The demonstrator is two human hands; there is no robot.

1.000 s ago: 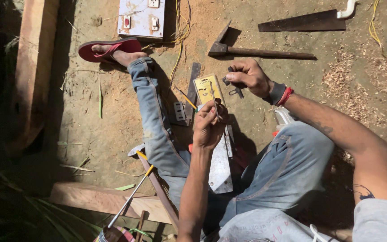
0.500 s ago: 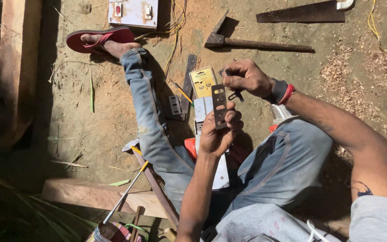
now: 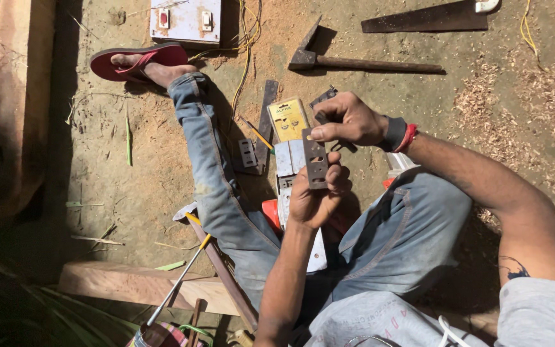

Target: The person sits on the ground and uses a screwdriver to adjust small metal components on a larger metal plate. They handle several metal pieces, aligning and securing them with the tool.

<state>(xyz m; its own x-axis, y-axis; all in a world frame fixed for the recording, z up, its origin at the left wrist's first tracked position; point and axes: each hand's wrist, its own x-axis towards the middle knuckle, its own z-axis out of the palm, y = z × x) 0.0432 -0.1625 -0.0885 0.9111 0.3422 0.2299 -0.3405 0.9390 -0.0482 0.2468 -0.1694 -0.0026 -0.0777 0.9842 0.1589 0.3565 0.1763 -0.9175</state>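
My left hand (image 3: 317,196) holds a dark flat metal plate with holes (image 3: 315,159) upright in front of me. My right hand (image 3: 348,121) pinches the top of that same plate with thumb and forefinger, and a small dark metal piece (image 3: 324,97) sticks out above its fingers. Under both hands lies a silver and red power planer (image 3: 290,193) between my legs. A yellow blade packet (image 3: 288,119) lies on the dirt just beyond it.
A hammer (image 3: 361,62) and a handsaw (image 3: 428,18) lie on the ground at the top. A white switch box (image 3: 185,20) with yellow wires sits near my sandalled foot (image 3: 137,62). Wooden beams (image 3: 24,103) run along the left and bottom. A screwdriver (image 3: 181,283) lies beside my leg.
My left hand has lifted the plate slightly and my right hand has come down onto its top end. The view has shifted a little downward.
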